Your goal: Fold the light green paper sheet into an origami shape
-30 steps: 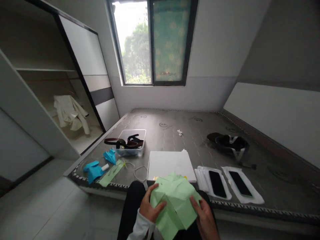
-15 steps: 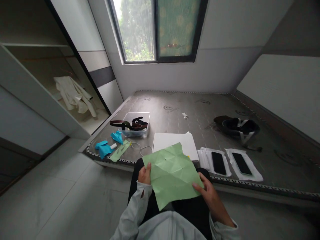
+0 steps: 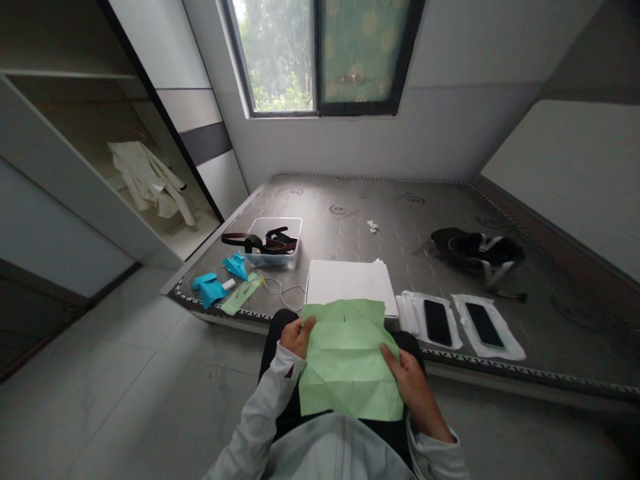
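A creased sheet of green paper (image 3: pixel 347 367) is held above my lap, with fold lines across it and a small dark mark near its top. My left hand (image 3: pixel 297 337) pinches its upper left edge, thumb on top. On the right edge, my right hand (image 3: pixel 407 373) grips the sheet with the thumb on the front and the fingers behind. Just beyond the paper lies a flat white box (image 3: pixel 350 280), its near side partly covered by the sheet.
A clear plastic bin (image 3: pixel 280 259) holds dark straps. Near it lie blue folded paper (image 3: pixel 213 291), a green strip (image 3: pixel 243 293) and a white cord (image 3: pixel 283 288). Two dark phones, one a phone (image 3: pixel 437 322) on white wrapping, lie right of the box. A dark cap (image 3: pixel 453 243) sits farther right.
The green paper has turned from a tilted position to nearly square with my lap. My left hand has risen slightly, and my right hand has shifted a little left along the edge.
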A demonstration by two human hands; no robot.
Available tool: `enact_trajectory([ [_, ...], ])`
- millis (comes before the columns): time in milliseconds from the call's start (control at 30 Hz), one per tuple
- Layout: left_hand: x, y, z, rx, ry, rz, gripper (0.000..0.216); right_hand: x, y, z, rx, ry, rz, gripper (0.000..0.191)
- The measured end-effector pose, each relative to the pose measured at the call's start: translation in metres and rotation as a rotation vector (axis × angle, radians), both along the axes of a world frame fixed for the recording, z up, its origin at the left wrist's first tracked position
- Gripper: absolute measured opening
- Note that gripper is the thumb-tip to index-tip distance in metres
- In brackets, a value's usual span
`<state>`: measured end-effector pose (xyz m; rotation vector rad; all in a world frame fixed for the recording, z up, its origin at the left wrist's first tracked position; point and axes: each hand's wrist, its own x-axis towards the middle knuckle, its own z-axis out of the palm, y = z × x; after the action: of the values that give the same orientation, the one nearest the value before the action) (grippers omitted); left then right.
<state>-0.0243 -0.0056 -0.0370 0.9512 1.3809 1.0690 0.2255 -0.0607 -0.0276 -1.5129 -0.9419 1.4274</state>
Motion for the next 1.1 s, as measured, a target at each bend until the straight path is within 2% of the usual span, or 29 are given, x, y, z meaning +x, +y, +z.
enact_trajectory([
  [67, -0.002, 0.001, -0.003, -0.048, -0.084, -0.04, 0.075, 0.0, 0.0, -0.002, -0.005, 0.029, -0.041, 0.06],
  [133, -0.003, 0.0, -0.005, -0.123, -0.157, -0.136, 0.08, 0.001, 0.0, -0.003, -0.011, 0.064, -0.086, 0.062],
  [200, -0.004, -0.003, -0.006, -0.185, -0.17, -0.195, 0.075, 0.002, 0.0, -0.002, -0.015, 0.081, -0.107, 0.063],
  [267, -0.005, -0.005, -0.005, -0.207, -0.16, -0.197, 0.068, 0.003, 0.001, 0.0, -0.026, 0.079, -0.102, 0.064],
  [367, -0.006, -0.007, 0.0, -0.19, -0.171, -0.169, 0.065, 0.003, 0.002, 0.003, -0.031, 0.085, -0.098, 0.063],
  [467, -0.007, -0.009, 0.007, -0.152, -0.202, -0.165, 0.064, 0.002, 0.0, 0.004, 0.03, 0.141, -0.129, 0.057],
  [600, -0.008, -0.012, 0.018, -0.048, -0.211, -0.222, 0.049, 0.005, -0.005, 0.008, 0.1, 0.223, -0.147, 0.043],
  [667, -0.008, -0.014, 0.021, -0.008, -0.214, -0.239, 0.045, 0.006, -0.006, 0.014, 0.124, 0.269, -0.207, 0.047],
  [733, -0.008, -0.015, 0.022, 0.021, -0.202, -0.194, 0.043, 0.005, -0.004, 0.02, 0.131, 0.346, -0.277, 0.058],
  [800, -0.007, -0.014, 0.02, 0.048, -0.186, -0.094, 0.041, 0.002, -0.001, 0.024, 0.13, 0.495, -0.294, 0.065],
  [867, -0.004, -0.013, 0.017, 0.059, -0.195, 0.007, 0.039, -0.005, 0.002, 0.023, 0.124, 0.663, -0.291, 0.073],
  [933, 0.002, -0.015, 0.014, 0.044, -0.232, 0.051, 0.036, -0.016, 0.004, 0.017, 0.109, 0.75, -0.303, 0.074],
  [1033, 0.014, -0.022, 0.014, 0.025, -0.244, 0.003, 0.031, -0.038, 0.002, 0.009, 0.104, 0.759, -0.302, 0.066],
  [1100, 0.021, -0.029, 0.017, 0.027, -0.208, -0.075, 0.028, -0.051, 0.0, 0.007, 0.069, 0.676, -0.32, 0.064],
])
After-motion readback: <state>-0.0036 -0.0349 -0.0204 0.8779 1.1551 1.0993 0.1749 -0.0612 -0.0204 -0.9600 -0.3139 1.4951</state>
